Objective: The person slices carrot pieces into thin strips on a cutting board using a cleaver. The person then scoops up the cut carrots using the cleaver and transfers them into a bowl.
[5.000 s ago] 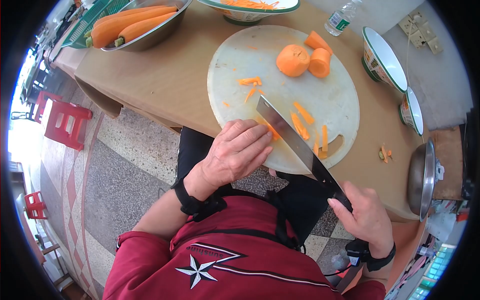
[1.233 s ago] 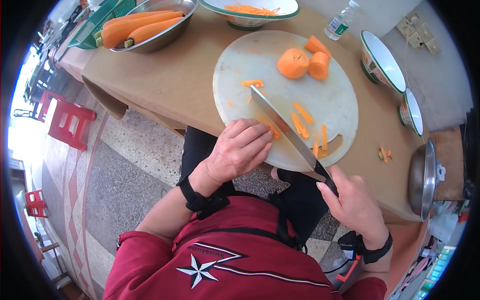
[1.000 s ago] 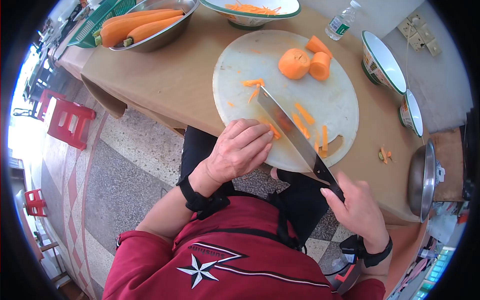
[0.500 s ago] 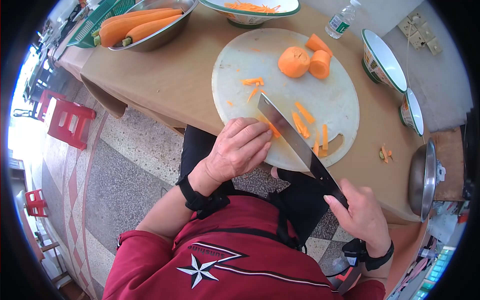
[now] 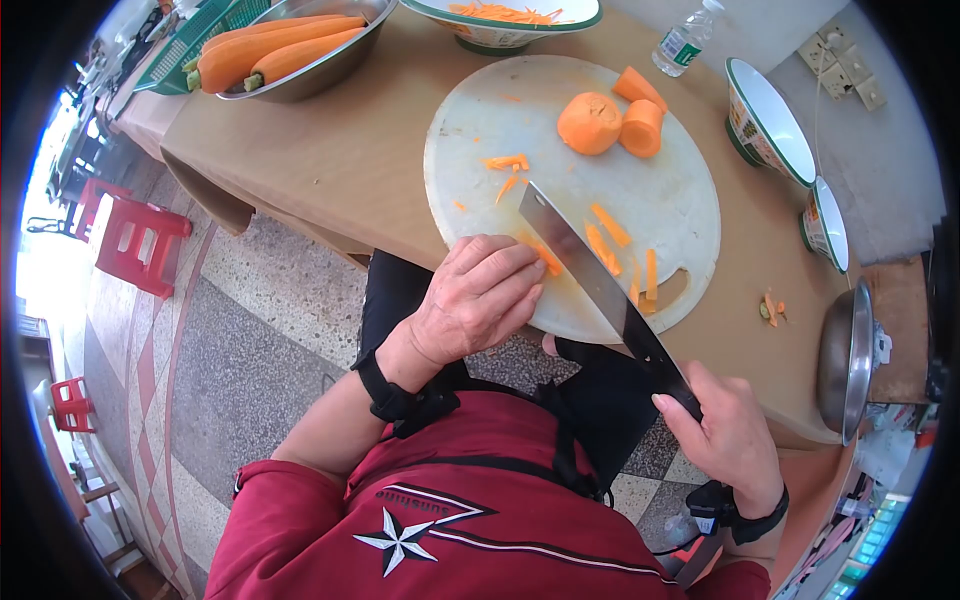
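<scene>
My right hand [image 5: 725, 425] is wrapped round the black handle of a long knife [image 5: 600, 290]. The blade slants up and left over the round white cutting board [image 5: 480, 120]. My left hand [image 5: 480, 300] has its fingers bent together at the board's near edge, pressing on carrot pieces [image 5: 548, 262] that lie beside the blade and are partly hidden under the fingers. Loose carrot strips [image 5: 610, 226] are right of the blade, and small bits [image 5: 506, 162] lie beyond its tip. Three thick carrot chunks, one of them rounded [image 5: 589, 124], rest at the board's far side.
A metal bowl [image 5: 350, 62] of whole carrots and a green basket [image 5: 185, 50] stand far left. Behind the board is a bowl [image 5: 510, 38] of carrot shreds. A bottle [image 5: 676, 48], two bowls [image 5: 768, 120] [image 5: 824, 225], carrot scraps [image 5: 771, 309] and a metal basin [image 5: 846, 360] are at the right.
The knife has shifted slightly up and down and sideways beside the carrot pieces, with my right hand moving along. My left hand has stayed nearly in place.
</scene>
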`<action>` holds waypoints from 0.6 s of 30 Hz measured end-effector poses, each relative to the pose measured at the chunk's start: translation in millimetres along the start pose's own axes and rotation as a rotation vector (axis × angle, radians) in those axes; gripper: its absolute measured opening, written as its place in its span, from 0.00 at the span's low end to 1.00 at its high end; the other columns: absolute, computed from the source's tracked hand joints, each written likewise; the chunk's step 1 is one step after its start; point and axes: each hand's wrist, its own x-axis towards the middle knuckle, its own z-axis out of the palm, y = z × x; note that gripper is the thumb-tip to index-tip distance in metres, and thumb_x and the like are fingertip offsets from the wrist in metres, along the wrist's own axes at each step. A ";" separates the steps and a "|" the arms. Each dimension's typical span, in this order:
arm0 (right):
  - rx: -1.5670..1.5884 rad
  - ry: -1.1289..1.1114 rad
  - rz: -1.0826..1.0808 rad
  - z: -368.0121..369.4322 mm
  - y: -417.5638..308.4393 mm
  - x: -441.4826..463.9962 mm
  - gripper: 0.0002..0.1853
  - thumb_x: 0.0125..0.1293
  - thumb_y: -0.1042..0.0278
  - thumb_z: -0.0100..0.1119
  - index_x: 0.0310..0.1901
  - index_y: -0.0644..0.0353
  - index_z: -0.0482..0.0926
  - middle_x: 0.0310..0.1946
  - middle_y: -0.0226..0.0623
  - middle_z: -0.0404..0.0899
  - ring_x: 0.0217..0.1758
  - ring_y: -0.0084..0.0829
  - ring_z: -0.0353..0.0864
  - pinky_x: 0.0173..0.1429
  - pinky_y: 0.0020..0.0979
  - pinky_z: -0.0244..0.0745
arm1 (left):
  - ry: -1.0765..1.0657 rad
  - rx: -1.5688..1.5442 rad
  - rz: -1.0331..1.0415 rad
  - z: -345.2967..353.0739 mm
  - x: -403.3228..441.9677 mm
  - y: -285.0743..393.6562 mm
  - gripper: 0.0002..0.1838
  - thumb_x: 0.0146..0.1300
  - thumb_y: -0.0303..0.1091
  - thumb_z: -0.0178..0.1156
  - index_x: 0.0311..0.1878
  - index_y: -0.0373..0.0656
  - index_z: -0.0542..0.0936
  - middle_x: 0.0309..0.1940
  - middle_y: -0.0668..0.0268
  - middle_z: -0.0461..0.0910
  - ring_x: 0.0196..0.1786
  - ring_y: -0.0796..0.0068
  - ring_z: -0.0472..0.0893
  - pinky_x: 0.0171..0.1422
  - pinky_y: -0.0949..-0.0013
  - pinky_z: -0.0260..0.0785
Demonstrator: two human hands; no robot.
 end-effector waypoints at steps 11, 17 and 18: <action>-0.042 -0.039 0.026 -0.4 0.7 1.1 0.17 0.63 0.71 0.63 0.50 0.70 0.76 0.34 0.55 0.79 0.40 0.58 0.79 0.44 0.44 0.74 | -0.003 -0.006 -0.003 0.1 0.2 0.2 0.14 0.51 0.23 0.67 0.43 0.35 0.85 0.43 0.60 0.82 0.45 0.63 0.81 0.50 0.64 0.74; -0.039 -0.012 -0.016 0.4 -0.5 0.0 0.18 0.63 0.70 0.63 0.51 0.70 0.76 0.37 0.56 0.80 0.43 0.59 0.79 0.47 0.44 0.74 | -0.001 -0.012 -0.005 0.1 0.2 -0.3 0.14 0.51 0.23 0.67 0.43 0.35 0.85 0.43 0.60 0.82 0.45 0.63 0.81 0.50 0.63 0.74; -0.032 0.003 -0.037 0.7 -0.4 -0.2 0.18 0.63 0.70 0.63 0.52 0.70 0.76 0.38 0.56 0.80 0.43 0.59 0.79 0.47 0.44 0.74 | 0.000 -0.012 -0.004 0.0 0.4 -0.1 0.13 0.51 0.22 0.67 0.43 0.35 0.85 0.43 0.60 0.82 0.45 0.63 0.81 0.50 0.63 0.74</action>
